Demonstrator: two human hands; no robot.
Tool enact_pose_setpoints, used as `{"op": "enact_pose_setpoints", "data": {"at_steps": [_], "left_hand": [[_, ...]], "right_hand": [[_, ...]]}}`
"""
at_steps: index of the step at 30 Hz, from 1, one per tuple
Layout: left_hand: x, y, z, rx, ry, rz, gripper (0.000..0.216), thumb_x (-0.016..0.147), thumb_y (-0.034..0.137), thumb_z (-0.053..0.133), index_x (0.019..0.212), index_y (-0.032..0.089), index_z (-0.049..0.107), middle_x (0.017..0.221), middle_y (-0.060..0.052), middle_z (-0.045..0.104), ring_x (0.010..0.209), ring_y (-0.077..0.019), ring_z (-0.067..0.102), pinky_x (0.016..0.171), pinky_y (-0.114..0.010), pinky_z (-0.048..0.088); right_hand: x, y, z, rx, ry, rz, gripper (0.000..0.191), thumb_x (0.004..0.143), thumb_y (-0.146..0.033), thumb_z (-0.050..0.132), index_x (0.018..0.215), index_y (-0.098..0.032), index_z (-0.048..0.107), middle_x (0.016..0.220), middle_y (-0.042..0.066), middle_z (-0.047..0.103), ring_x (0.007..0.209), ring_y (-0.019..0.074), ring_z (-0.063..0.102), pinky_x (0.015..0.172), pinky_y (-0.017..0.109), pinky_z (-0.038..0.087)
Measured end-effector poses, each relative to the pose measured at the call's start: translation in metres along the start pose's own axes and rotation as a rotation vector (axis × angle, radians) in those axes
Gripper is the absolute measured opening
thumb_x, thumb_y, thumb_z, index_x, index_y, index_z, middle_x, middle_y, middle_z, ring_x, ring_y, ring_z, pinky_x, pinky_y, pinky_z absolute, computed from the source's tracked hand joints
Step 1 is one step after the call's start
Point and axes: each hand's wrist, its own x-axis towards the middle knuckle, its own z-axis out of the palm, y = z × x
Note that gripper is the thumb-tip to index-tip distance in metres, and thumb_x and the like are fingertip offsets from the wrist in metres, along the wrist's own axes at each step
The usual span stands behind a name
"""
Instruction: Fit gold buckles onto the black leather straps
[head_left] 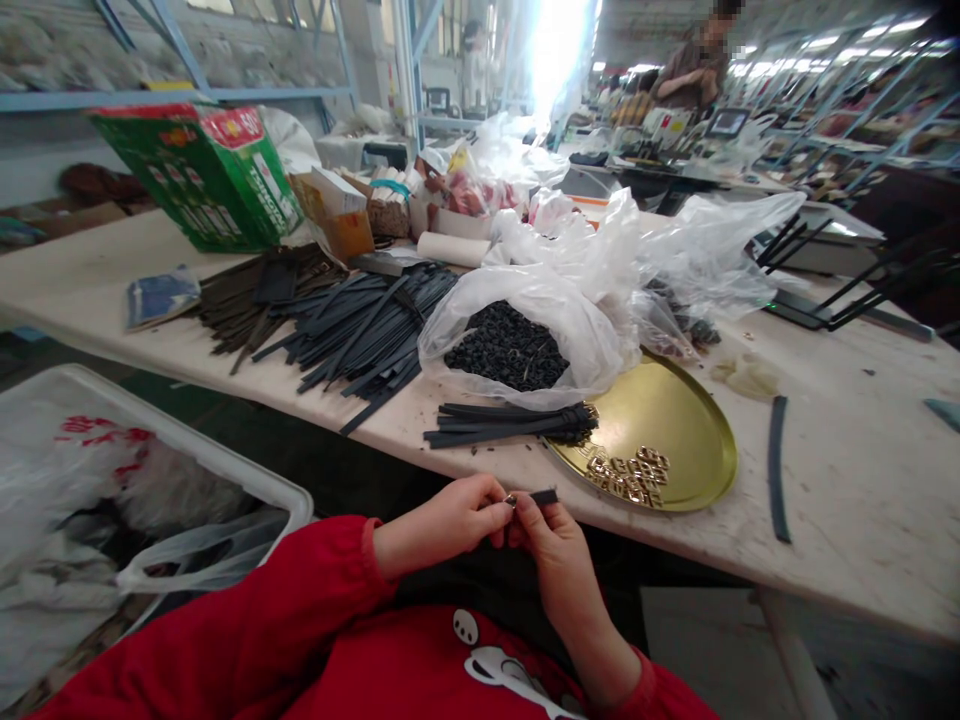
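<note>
Close to my body, at the table's front edge, both hands meet fingertip to fingertip. My left hand point(469, 512) is closed in a pinch on a small gold-coloured buckle point(511, 500). My right hand point(553, 540) pinches a short dark strap point(545, 496), whose end sticks out to the right above the fingers. The rest of the strap is hidden behind the hands. Just beyond them lies a bundle of dark straps point(495, 424) with metal at its right end. A gold oval tray point(694, 430) holds a cluster of gold buckles point(634, 477).
A plastic bag point(592, 350) of small black pieces point(510, 345) stands behind the bundle. Loose dark straps point(360, 325) spread to its left, near a green box point(217, 190). A single strap point(778, 470) lies right. A white bin point(296, 500) stands lower left. A person point(690, 75) is far back.
</note>
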Motion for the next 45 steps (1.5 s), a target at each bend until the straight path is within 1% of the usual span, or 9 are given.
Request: {"op": "enact_pose_setpoints", "data": {"at_steps": [7,14,20,27,30,32,37,41,45], "left_hand": [[0.0,-0.003,0.001,-0.071,-0.01,-0.101,0.015,0.079,0.031,0.044,0.077,0.016,0.047,0.057,0.006,0.052,0.045,-0.0067,0.037,0.043,-0.018,0.026],[0.0,-0.011,0.007,0.117,0.125,-0.002,0.017,0.079,0.029,0.044,0.071,0.016,0.051,0.06,0.003,0.056,0.055,-0.0104,0.047,0.052,-0.021,0.034],[-0.005,-0.012,0.001,0.233,0.118,0.033,0.021,0.081,0.035,0.046,0.073,0.017,0.051,0.059,0.004,0.056,0.056,-0.0113,0.05,0.05,-0.021,0.032],[0.013,-0.01,-0.021,0.219,0.098,0.036,0.026,0.083,0.041,0.045,0.076,0.017,0.051,0.06,0.002,0.056,0.053,-0.0121,0.05,0.048,-0.021,0.032],[0.018,-0.006,-0.03,0.161,0.092,0.094,0.025,0.082,0.033,0.047,0.101,0.017,0.051,0.066,0.002,0.059,0.06,-0.0131,0.054,0.056,-0.021,0.037],[0.021,-0.004,-0.035,0.124,0.057,0.146,0.024,0.084,0.031,0.043,0.102,0.018,0.052,0.067,0.002,0.058,0.061,-0.0125,0.053,0.058,-0.021,0.038],[0.033,-0.016,-0.048,-0.105,0.041,0.087,0.03,0.086,0.038,0.039,0.102,0.016,0.05,0.052,0.007,0.046,0.048,-0.0094,0.043,0.048,-0.02,0.033],[0.041,-0.029,-0.056,-0.211,0.067,0.058,0.033,0.084,0.043,0.04,0.1,0.015,0.048,0.051,0.008,0.043,0.045,-0.0081,0.039,0.045,-0.019,0.031],[0.042,-0.028,-0.061,-0.195,0.073,0.047,0.039,0.082,0.052,0.04,0.091,0.015,0.048,0.047,0.009,0.04,0.04,-0.0074,0.035,0.04,-0.018,0.026]], "right_hand": [[0.0,-0.003,-0.002,0.107,-0.04,0.093,0.031,0.074,-0.049,0.058,0.071,-0.019,0.056,0.056,-0.003,0.056,0.048,0.0119,0.05,0.046,0.024,0.04],[-0.007,-0.003,-0.004,-0.395,0.074,-0.246,0.023,0.075,-0.042,0.059,0.073,-0.02,0.055,0.063,-0.001,0.058,0.058,0.0144,0.052,0.055,0.025,0.04],[0.002,-0.005,-0.008,-0.283,-0.089,-0.087,0.022,0.071,-0.038,0.063,0.073,-0.019,0.052,0.058,-0.004,0.051,0.055,0.0121,0.047,0.052,0.023,0.038],[0.019,-0.022,-0.004,-0.481,-0.263,-0.222,0.014,0.08,-0.032,0.053,0.079,-0.019,0.057,0.071,0.001,0.059,0.067,0.0154,0.052,0.06,0.025,0.04],[0.041,-0.05,-0.006,-0.686,-0.402,-0.26,0.019,0.083,-0.034,0.049,0.079,-0.019,0.06,0.071,0.001,0.061,0.067,0.0157,0.053,0.06,0.025,0.04],[0.068,-0.075,-0.008,-0.836,-0.4,-0.346,0.027,0.085,-0.037,0.044,0.074,-0.018,0.06,0.067,0.001,0.06,0.064,0.0151,0.053,0.058,0.024,0.04],[0.156,-0.122,-0.004,-1.44,-0.055,-0.542,0.027,0.087,-0.029,0.036,0.089,-0.017,0.061,0.087,0.005,0.065,0.081,0.0153,0.058,0.071,0.024,0.042],[0.204,-0.118,0.01,-1.675,-0.065,-0.42,0.015,0.078,-0.024,0.052,0.079,-0.015,0.065,0.085,0.011,0.067,0.081,0.0216,0.062,0.07,0.03,0.044],[0.217,-0.106,0.02,-1.831,-0.082,-0.316,0.013,0.076,-0.021,0.059,0.08,-0.011,0.066,0.085,0.015,0.067,0.084,0.0249,0.063,0.071,0.034,0.046]]}}
